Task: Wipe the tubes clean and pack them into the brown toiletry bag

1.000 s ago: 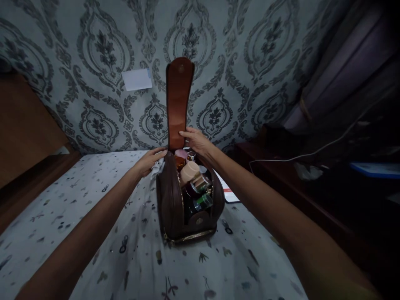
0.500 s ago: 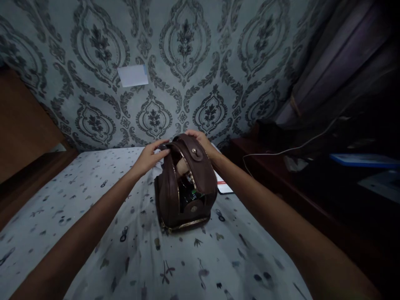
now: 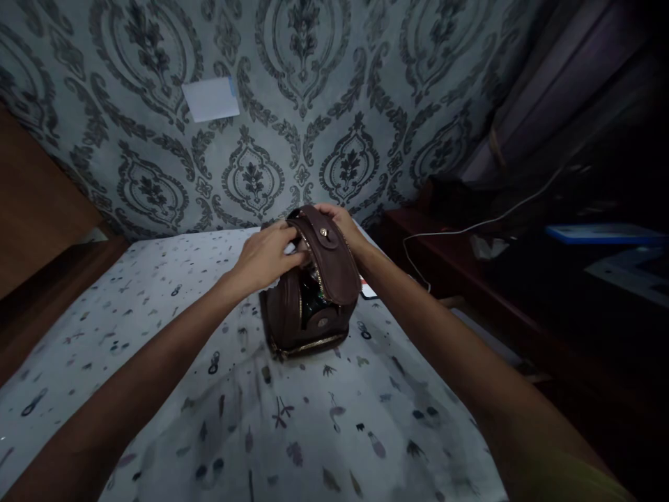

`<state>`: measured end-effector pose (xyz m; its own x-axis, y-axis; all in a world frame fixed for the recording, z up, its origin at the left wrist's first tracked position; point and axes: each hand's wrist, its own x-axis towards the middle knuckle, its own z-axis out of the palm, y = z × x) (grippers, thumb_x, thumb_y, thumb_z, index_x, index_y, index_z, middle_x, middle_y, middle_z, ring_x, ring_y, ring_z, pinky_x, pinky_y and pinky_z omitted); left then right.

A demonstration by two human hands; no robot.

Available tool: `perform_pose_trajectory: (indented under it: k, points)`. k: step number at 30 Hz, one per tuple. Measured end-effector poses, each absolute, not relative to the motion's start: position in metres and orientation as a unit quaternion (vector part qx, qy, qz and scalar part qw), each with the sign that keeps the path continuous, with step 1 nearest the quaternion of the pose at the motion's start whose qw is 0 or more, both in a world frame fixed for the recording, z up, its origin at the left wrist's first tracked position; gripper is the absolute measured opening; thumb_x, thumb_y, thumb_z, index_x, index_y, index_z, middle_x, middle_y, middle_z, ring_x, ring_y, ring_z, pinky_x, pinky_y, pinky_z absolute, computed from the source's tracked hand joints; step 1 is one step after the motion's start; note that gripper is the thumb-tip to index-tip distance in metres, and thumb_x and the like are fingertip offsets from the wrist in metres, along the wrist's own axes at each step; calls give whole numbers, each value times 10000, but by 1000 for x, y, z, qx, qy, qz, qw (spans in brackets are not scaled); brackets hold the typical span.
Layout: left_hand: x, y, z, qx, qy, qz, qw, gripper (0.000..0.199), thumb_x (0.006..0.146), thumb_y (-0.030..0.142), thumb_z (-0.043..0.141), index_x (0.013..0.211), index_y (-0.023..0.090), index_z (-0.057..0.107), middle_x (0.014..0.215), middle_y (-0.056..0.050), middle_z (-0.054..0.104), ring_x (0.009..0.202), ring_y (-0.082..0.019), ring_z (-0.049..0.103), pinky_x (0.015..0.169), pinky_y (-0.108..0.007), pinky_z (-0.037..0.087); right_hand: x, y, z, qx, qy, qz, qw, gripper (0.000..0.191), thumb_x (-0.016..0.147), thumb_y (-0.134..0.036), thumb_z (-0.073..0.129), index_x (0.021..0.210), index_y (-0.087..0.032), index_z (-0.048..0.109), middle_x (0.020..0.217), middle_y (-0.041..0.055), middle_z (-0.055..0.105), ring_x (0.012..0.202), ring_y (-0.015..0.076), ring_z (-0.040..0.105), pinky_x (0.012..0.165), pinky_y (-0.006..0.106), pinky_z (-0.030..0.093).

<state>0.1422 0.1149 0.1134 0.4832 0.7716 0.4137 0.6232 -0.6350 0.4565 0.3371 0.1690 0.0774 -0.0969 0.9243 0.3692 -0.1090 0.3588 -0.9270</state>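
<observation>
A small dark-brown zip bag [image 3: 337,275] with a gold clasp stands upright on the patterned bedsheet, its zipped top partly open. Shiny dark contents [image 3: 312,293] with green glints show in the gap; I cannot tell what they are. My left hand [image 3: 269,254] is at the opening from the left, its fingers bent over the rim and partly hidden inside, the thumb by a pale item that I cannot identify. My right hand [image 3: 342,229] grips the bag's far right side, its fingertips behind the flap.
The white bedsheet [image 3: 209,411] with small prints reaches the wallpapered wall [image 3: 251,188]. A white card [image 3: 212,99] is on the wall. Part of a white, red-marked object [image 3: 368,289] shows behind the bag. On the right, a white cable [image 3: 465,231] crosses dark-red furniture [image 3: 389,226].
My left hand has moved right from the bag's top left edge, its fingers now dipping into the opening. My right hand keeps its hold. The camera view has shifted slightly.
</observation>
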Motion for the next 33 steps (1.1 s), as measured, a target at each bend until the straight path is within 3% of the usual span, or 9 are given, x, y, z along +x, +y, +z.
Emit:
perform_pose_trajectory:
  k: [5,15,20,23,28,33]
  points:
    - [144,131,109,831,410,336,171,138,792,177,673,917,218,716,904,-54,700,907,-269,623,865,-318,418,336,167,75,-361,-568,461,578,296,602,-384,826,783,-209,672,747,-38,673,698,135,589,659,251,494]
    - [141,144,124,842,304,279,349,138,684,187,763,822,175,754,867,-36,746,883,-250,675,860,-306,515,338,169,78,-360,-586,447,572,278,572,-345,829,734,-206,650,692,-41,647,702,145,601,669,251,506]
    - [143,141,124,836,343,279,324,91,649,213,774,733,185,750,750,-7,720,850,-253,672,834,-303,518,341,160,72,-350,-609,436,562,257,627,-368,810,752,-213,647,698,-45,649,720,149,604,692,255,500]
    - [140,133,115,830,380,305,271,80,690,244,737,743,185,753,765,-6,725,852,-255,669,851,-313,499,343,153,68,-337,-613,436,566,235,623,-336,810,789,-212,699,801,-28,712,782,154,633,763,268,515]
    - [129,115,97,762,383,446,270,277,722,288,750,979,190,709,1037,-46,722,1044,-246,638,940,-307,462,347,145,64,-318,-623,426,574,164,658,-322,820,748,-225,724,998,2,771,946,186,690,923,314,519]
    - [126,107,85,764,359,480,239,404,757,264,714,1154,211,664,1049,-36,626,1072,-218,590,984,-333,450,351,139,64,-304,-686,355,557,155,731,-375,805,797,-236,783,1041,32,798,1070,244,703,1044,385,488]
